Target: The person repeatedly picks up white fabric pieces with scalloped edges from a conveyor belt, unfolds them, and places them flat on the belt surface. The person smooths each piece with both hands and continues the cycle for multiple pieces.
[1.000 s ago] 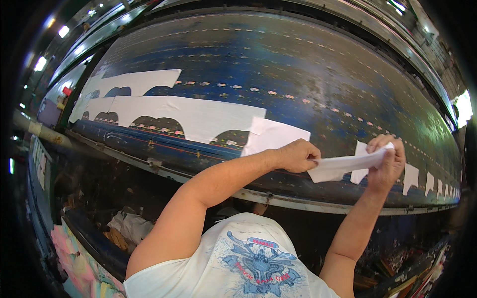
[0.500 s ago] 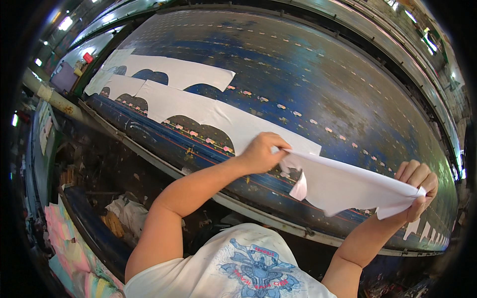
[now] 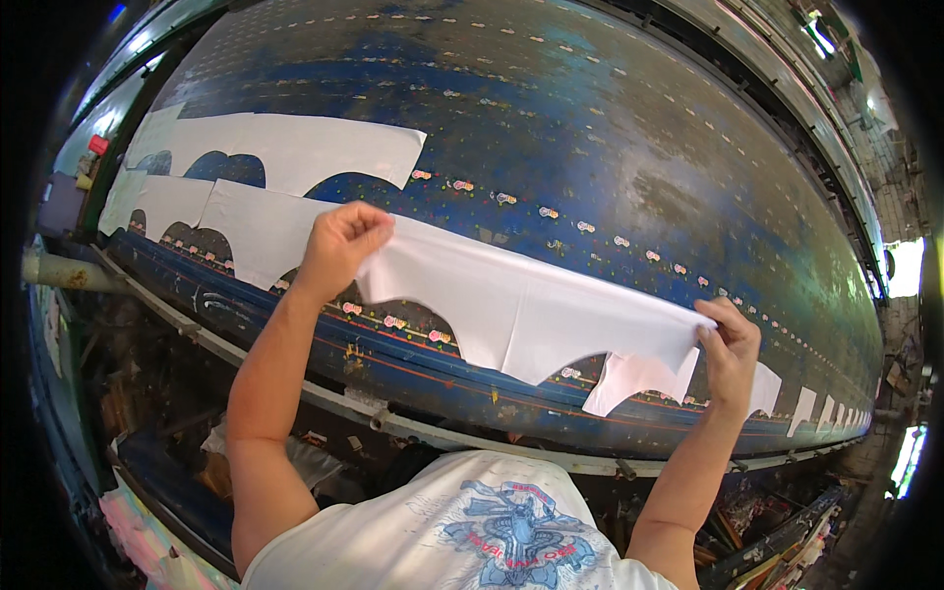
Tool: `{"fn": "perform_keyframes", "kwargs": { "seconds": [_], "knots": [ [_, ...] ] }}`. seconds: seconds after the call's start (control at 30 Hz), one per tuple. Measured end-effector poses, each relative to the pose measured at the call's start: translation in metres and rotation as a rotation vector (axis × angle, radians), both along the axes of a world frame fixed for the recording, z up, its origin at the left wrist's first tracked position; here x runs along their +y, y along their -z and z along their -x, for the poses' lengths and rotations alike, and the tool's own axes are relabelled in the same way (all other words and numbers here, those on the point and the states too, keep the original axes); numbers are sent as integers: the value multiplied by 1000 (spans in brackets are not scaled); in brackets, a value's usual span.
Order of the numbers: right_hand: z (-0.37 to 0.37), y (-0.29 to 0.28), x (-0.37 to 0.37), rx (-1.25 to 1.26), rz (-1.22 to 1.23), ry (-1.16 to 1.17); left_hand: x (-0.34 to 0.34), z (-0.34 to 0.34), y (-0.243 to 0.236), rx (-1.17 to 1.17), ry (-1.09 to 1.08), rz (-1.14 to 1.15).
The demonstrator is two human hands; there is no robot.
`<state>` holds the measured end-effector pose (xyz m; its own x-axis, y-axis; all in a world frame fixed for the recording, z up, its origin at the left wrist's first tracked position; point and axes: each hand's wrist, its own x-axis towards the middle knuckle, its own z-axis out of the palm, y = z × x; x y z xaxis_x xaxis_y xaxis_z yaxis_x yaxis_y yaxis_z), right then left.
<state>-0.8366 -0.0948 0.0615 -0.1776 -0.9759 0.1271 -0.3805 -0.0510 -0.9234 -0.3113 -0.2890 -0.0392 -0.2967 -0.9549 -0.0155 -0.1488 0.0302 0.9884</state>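
Observation:
A pale white fabric piece (image 3: 492,285) with scalloped cut-outs along its near edge is stretched between my two hands. Its upper left corner is pinched in my left hand (image 3: 344,251), over other white cut pieces (image 3: 270,218) lying flat on the long dark printing table (image 3: 629,192). My right hand (image 3: 730,349) grips the opposite upper corner. Beneath the held piece, a small pinkish fabric part (image 3: 639,379) shows at its near right edge. Whether the held piece touches the table along its length I cannot tell.
Rows of small printed pink motifs (image 3: 549,212) run along the table. More white pieces (image 3: 801,411) line its near right edge. A metal rail (image 3: 442,433) borders the table in front of me. Pastel fabric (image 3: 152,536) is heaped at the lower left.
My left hand has moved left and away from me, my right hand somewhat left. The fabric, bunched and folded before, is now spread wide and nearly taut. The view has shifted.

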Motion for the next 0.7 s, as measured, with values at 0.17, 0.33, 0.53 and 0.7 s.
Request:
{"fn": "perform_keyframes", "kwargs": {
  "seconds": [0.17,0.33,0.53,0.7],
  "knots": [
    [5,88,-65,-441,-136,152,-84,19,54,-68,-132,66],
    [10,143,-106,-666,-206,191,-132,44,63,-467,-156,204],
    [14,152,-126,-675,-199,413,-170,50,72,-561,-60,246],
    [30,157,-128,-590,-260,411,-177,59,56,-581,-26,158]
  ]
}}
